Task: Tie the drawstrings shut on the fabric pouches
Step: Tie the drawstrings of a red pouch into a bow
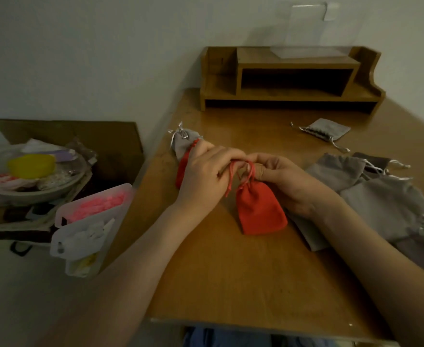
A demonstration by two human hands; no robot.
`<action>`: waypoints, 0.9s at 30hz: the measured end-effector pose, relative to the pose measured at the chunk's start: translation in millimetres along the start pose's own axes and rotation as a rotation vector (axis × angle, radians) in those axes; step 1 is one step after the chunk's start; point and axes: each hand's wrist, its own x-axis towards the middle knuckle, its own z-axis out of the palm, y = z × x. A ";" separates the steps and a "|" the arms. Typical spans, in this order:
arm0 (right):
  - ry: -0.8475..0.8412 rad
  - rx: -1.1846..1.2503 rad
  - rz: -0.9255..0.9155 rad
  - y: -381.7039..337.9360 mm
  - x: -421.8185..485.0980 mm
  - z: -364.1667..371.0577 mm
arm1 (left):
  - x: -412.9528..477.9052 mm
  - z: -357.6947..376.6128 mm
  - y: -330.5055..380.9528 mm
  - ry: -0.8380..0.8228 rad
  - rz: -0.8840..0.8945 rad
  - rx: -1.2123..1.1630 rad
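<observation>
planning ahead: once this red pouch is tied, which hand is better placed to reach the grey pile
Probably the right hand: the grey pile lies right beside it, while the left hand sits beyond the red pouch. Both pinch its drawstring.

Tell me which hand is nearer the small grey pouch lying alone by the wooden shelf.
Right. The right hand pinches the red drawstring, nearer the camera than the small grey pouch and left of it. The left hand lies even farther left, across the drawstring loop.
</observation>
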 end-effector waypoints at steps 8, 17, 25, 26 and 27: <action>-0.021 0.032 0.012 -2.2 -0.6 -1.8 | 6.7 -3.6 5.8 -0.129 -0.344 -0.453; -0.089 0.034 0.035 -6.1 -6.4 -0.5 | 11.8 -5.6 12.1 -0.307 -0.711 -1.198; 0.039 0.129 0.008 -9.8 -3.5 -4.8 | 10.7 -7.6 6.4 -0.416 -0.771 -1.042; 0.043 0.137 0.005 -10.1 -4.0 -4.8 | 10.2 -6.8 5.7 -0.404 -0.759 -1.026; 0.049 0.140 -0.001 -10.3 -4.4 -4.8 | 9.9 -6.4 5.6 -0.391 -0.749 -0.992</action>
